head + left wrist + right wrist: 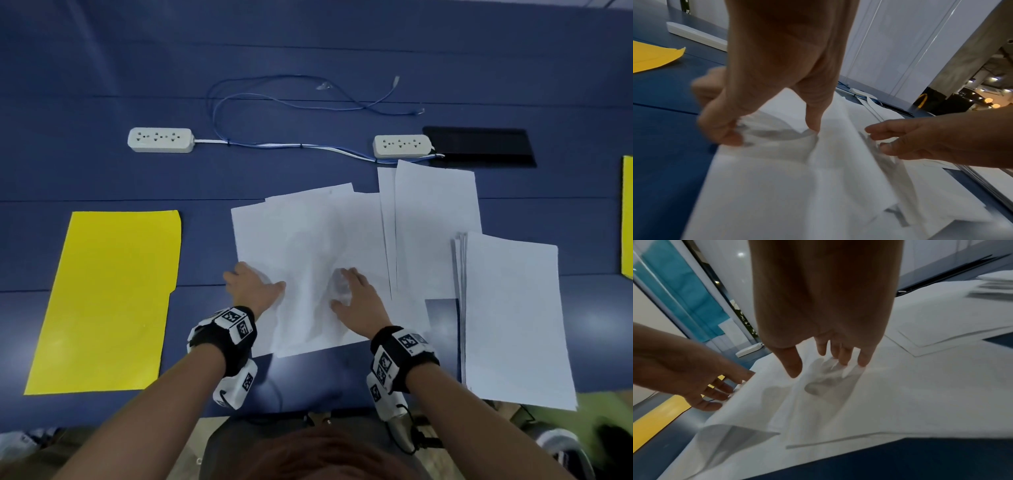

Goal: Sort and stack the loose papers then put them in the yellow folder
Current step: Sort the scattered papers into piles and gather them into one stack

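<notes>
A yellow folder (102, 301) lies closed on the blue table at the left; its corner (651, 56) shows in the left wrist view. Loose white sheets (308, 233) overlap in the middle. My left hand (260, 277) pinches the top sheet at its left edge, curled fingers (721, 129) against the thumb, and the sheet arches between them. My right hand (342, 291) squeezes a raised ridge of the same sheet (828, 386) between thumb and fingertips (840, 358). More sheets (435, 222) lie behind to the right. A squared pile (513, 318) sits at the right.
Two white power strips (160, 139) (402, 146), joined by a looping blue cable (274, 99), lie behind the papers. A black flat panel (479, 147) is at the back right. Another yellow sheet (627, 219) shows at the right edge. The table's near edge is just below my wrists.
</notes>
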### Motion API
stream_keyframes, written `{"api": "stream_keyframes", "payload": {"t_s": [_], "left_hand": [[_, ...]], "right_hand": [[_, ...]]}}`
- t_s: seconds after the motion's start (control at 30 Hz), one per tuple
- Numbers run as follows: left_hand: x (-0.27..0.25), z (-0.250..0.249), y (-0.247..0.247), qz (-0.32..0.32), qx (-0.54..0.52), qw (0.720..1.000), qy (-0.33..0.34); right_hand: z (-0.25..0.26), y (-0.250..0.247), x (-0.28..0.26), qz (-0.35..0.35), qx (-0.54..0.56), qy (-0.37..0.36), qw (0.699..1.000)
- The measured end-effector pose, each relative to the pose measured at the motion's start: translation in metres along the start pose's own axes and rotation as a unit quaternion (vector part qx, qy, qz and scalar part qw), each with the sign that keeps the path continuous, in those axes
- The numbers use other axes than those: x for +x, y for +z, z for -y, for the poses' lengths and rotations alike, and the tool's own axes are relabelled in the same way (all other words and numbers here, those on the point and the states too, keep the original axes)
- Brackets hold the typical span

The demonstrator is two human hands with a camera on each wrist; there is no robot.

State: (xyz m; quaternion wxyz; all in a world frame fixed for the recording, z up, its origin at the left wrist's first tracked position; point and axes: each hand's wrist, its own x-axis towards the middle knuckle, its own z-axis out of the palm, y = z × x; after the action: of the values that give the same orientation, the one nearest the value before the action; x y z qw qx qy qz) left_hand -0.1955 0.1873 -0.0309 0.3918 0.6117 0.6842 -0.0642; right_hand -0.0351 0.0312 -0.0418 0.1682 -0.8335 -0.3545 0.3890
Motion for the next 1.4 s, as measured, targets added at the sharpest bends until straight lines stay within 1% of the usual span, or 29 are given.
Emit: {"api": "stream_keyframes", "payload": {"t_s": [0.07,0.13,0.17,0.2,0.27,0.3,0.37,0.4,0.5,0.6,0.7,0.83,0.9,0.97,1.07,1.17,1.27,1.4], "left_hand": [[-0.007,-0.006,-0.001,-0.027,0.076,0.996,-0.041],[-0.008,-0.007,-0.002,-0.039,0.112,0.990,-0.076],[-0.007,-0.005,-0.002,-0.045,0.119,0.988,-0.089],[-0.005,-0.002,-0.002,-0.052,0.122,0.986,-0.100],[-0.002,0.006,-0.003,-0.066,0.139,0.982,-0.112],[0.000,0.011,-0.004,-0.072,0.144,0.980,-0.113],[0.003,0.017,-0.006,-0.074,0.144,0.979,-0.123],[0.004,0.019,-0.009,-0.071,0.138,0.979,-0.129],[0.009,0.023,-0.014,-0.071,0.080,0.987,-0.120],[0.014,0.031,-0.017,-0.072,0.034,0.992,-0.095],[0.018,0.042,-0.020,-0.075,-0.029,0.996,-0.027],[0.013,0.038,-0.033,-0.134,-0.158,0.976,0.063],[0.013,0.031,-0.041,-0.128,-0.220,0.962,0.097],[0.010,0.022,-0.051,-0.102,-0.296,0.945,0.100],[0.003,0.009,-0.062,-0.066,-0.400,0.909,0.093],[0.000,0.002,-0.070,-0.045,-0.469,0.879,0.072],[0.004,0.001,-0.077,-0.024,-0.502,0.863,0.049],[0.002,-0.001,-0.084,0.027,-0.518,0.854,0.045]], "right_hand": [[0.005,0.002,-0.001,0.027,0.017,-0.019,0.999],[0.008,0.000,-0.003,0.053,0.069,-0.026,0.996],[0.008,-0.003,-0.003,0.044,0.097,-0.030,0.994],[0.006,-0.005,-0.002,0.012,0.110,-0.034,0.993],[-0.004,-0.011,0.000,-0.072,0.065,-0.025,0.995],[-0.010,-0.014,0.000,-0.086,0.021,-0.005,0.996],[-0.021,-0.018,-0.001,-0.060,-0.052,0.020,0.997],[-0.024,-0.018,-0.003,-0.040,-0.079,0.013,0.996],[-0.029,-0.016,-0.006,-0.013,-0.131,-0.024,0.991],[-0.028,-0.016,-0.007,-0.006,-0.147,-0.024,0.989],[-0.025,-0.018,-0.007,0.002,-0.156,-0.022,0.987],[-0.021,-0.021,-0.006,0.014,-0.163,-0.032,0.986],[-0.020,-0.021,-0.006,0.024,-0.167,-0.041,0.985],[-0.016,-0.020,-0.006,0.033,-0.167,-0.052,0.984],[-0.009,-0.019,-0.005,0.058,-0.167,-0.069,0.982],[-0.004,-0.018,-0.007,0.088,-0.174,-0.084,0.977],[-0.003,-0.016,-0.009,0.094,-0.187,-0.097,0.973],[-0.003,-0.015,-0.010,0.071,-0.201,-0.107,0.971]]}}
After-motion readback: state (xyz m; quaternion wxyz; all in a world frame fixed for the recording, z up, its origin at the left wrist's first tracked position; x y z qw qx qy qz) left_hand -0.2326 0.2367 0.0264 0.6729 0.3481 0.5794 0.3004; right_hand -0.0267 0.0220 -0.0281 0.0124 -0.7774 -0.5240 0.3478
